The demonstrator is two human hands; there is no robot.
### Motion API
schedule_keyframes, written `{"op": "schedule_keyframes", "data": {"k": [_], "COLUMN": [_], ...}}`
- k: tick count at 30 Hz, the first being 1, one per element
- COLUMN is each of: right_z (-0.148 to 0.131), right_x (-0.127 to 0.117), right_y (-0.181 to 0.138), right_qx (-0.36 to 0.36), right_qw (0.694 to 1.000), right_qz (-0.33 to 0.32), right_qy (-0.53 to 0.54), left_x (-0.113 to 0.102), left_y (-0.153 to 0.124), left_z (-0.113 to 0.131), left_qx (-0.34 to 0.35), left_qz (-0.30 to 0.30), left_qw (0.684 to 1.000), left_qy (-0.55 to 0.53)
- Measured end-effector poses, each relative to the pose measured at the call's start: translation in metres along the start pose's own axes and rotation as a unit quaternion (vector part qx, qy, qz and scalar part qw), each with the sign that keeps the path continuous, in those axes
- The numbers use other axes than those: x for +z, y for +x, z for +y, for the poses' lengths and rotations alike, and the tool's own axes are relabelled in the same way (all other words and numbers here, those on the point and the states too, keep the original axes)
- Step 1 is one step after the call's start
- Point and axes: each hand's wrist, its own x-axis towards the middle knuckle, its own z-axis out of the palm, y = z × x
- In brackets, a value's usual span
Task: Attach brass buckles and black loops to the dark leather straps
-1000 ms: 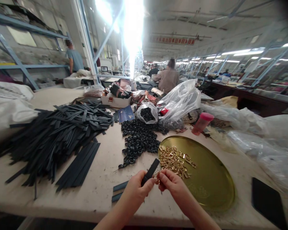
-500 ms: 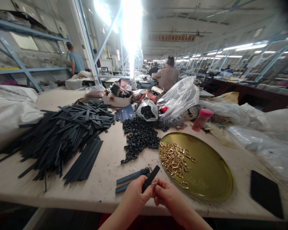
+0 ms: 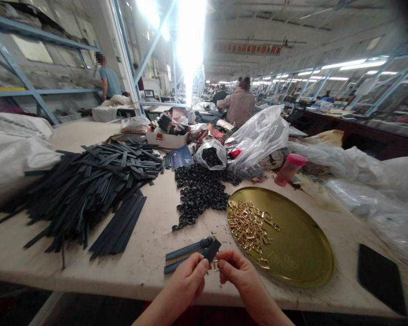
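Observation:
Near the table's front edge, my left hand [image 3: 191, 274] is closed on a black strap [image 3: 212, 251], whose flat end sticks up past the fingers. Just right of it my right hand [image 3: 234, 268] pinches a small gold buckle [image 3: 216, 265] close to the strap. Whether the buckle touches the strap I cannot tell. Behind my left hand lie two dark straps [image 3: 187, 250], at least one with a buckle at its right end. To the right, many gold buckles [image 3: 246, 226] lie on the left part of a round gold tray [image 3: 302, 253].
A large heap of black strips [image 3: 98, 181] covers the left, with a neater bundle [image 3: 119, 228] before it. Small black loops [image 3: 200, 192] are piled mid-table. Behind stand a clear bag [image 3: 258, 136] and a pink-lidded jar [image 3: 290, 170]. A black flat slab [image 3: 381, 277] lies far right.
My hands have moved slightly apart. The strap's end sits lower and farther left, and the buckle now shows between the hands. The view has shifted a little.

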Motion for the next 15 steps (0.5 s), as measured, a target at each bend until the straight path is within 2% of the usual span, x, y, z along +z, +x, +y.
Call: {"op": "schedule_keyframes", "data": {"k": [3, 6, 8, 11, 13, 15], "right_z": [-0.002, 0.003, 0.009, 0.013, 0.012, 0.010], "right_x": [0.007, 0.018, 0.025, 0.030, 0.031, 0.031], "right_y": [-0.002, -0.003, -0.003, -0.004, -0.005, -0.005], "right_qx": [0.071, 0.121, 0.113, 0.040, -0.003, -0.009], "right_qw": [0.983, 0.965, 0.972, 0.995, 0.998, 0.999], "right_qz": [0.073, 0.079, 0.069, 0.052, 0.055, 0.053], "right_qy": [0.153, 0.220, 0.195, 0.081, 0.018, -0.003], "left_x": [-0.007, -0.010, -0.010, -0.010, -0.011, -0.011], "left_y": [-0.008, -0.014, -0.015, -0.014, -0.011, -0.008], "left_z": [-0.002, 0.004, 0.010, 0.015, 0.014, 0.009], "left_qx": [0.037, 0.069, 0.075, 0.058, 0.053, 0.054], "left_qz": [0.024, 0.009, -0.004, -0.016, -0.014, -0.010], "left_qw": [0.997, 0.988, 0.988, 0.993, 0.995, 0.996], "left_qy": [0.071, 0.135, 0.135, 0.103, 0.088, 0.070]}}
